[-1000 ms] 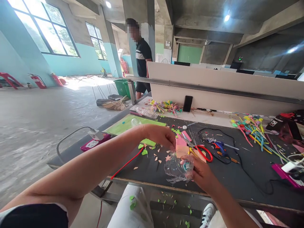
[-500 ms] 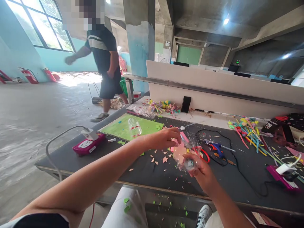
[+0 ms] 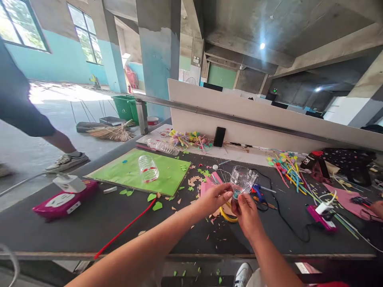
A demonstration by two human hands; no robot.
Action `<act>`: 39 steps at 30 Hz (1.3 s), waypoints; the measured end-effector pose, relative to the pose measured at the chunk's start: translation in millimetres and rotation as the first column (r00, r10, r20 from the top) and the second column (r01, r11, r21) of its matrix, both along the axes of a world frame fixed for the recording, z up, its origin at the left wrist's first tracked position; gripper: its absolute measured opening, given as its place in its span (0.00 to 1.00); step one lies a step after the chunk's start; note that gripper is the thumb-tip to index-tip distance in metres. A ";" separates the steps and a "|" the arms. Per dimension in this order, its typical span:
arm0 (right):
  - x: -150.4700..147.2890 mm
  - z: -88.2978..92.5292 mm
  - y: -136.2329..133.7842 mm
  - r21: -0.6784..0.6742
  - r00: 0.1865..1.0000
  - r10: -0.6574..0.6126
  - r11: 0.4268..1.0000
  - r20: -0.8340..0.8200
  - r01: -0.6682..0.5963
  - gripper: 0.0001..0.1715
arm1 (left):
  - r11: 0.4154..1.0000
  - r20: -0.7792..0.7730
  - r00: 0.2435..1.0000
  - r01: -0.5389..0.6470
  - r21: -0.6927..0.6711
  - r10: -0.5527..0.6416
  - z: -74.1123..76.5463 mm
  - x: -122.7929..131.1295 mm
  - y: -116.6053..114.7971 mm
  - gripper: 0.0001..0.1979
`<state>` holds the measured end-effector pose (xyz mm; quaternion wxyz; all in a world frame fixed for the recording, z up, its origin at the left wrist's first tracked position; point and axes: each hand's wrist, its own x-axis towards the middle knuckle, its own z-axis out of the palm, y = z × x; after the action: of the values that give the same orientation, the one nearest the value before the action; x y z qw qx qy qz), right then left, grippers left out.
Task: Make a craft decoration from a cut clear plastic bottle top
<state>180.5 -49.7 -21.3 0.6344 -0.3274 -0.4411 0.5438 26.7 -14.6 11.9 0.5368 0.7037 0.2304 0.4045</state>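
Both my hands hold a clear cut plastic bottle top (image 3: pixel 243 179) upright above the dark table (image 3: pixel 89 223). My right hand (image 3: pixel 247 211) grips its neck from below, fingers closed. My left hand (image 3: pixel 213 198) pinches its lower left side. Under my hands lie pink paper (image 3: pixel 209 184) and scissors with yellow handles (image 3: pixel 225 215). Another clear bottle piece (image 3: pixel 149 168) lies on its side on a green sheet (image 3: pixel 131 172).
A pink power strip (image 3: pixel 64 198) sits at the table's left, a red pipe cleaner (image 3: pixel 125 228) in front. A blue glue gun (image 3: pixel 259 195), colourful pipe cleaners (image 3: pixel 287 167), a phone (image 3: pixel 219 136) and paper scraps lie about. Someone's legs (image 3: pixel 64 149) pass on the left.
My hands lifted the bottle top and turned it upright, and the left hand took hold of it. The view swung right. The walking person came closer on the left.
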 end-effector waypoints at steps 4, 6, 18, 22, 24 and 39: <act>-0.6 -1.4 7.5 -0.044 1.000 -0.030 0.999 0.003 0.030 0.19 | 0.987 0.135 0.986 -0.077 -0.142 0.096 -13.6 28.1 -4.1 0.36; -0.6 -3.2 10.7 -0.076 0.999 -0.042 0.996 0.028 0.044 0.23 | 0.971 0.182 0.976 -0.075 -0.228 0.118 -14.8 35.0 -7.1 0.38; 2.7 -5.3 16.6 -0.079 0.917 -0.050 0.993 0.395 0.088 0.27 | 0.723 0.444 0.892 0.249 -0.645 0.089 -18.1 13.8 5.7 0.33; 5.2 -2.6 15.2 -0.068 0.869 -0.052 0.993 0.493 0.098 0.28 | 0.639 0.458 0.883 0.293 -0.711 0.104 -22.8 8.0 12.8 0.32; 7.9 -3.5 15.2 0.033 0.805 -0.137 0.989 0.578 0.145 0.26 | 0.630 0.467 0.878 0.307 -0.713 0.100 -20.9 6.9 13.7 0.32; 23.1 -11.9 19.6 0.498 0.394 -0.496 0.861 0.773 0.107 0.26 | 0.676 0.524 0.850 0.411 -0.612 -0.042 -17.4 2.0 19.3 0.24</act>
<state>203.6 -30.1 -33.2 0.4499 -0.5110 -0.7289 0.0722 28.7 4.7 -5.4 0.8500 0.3485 0.1378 0.3703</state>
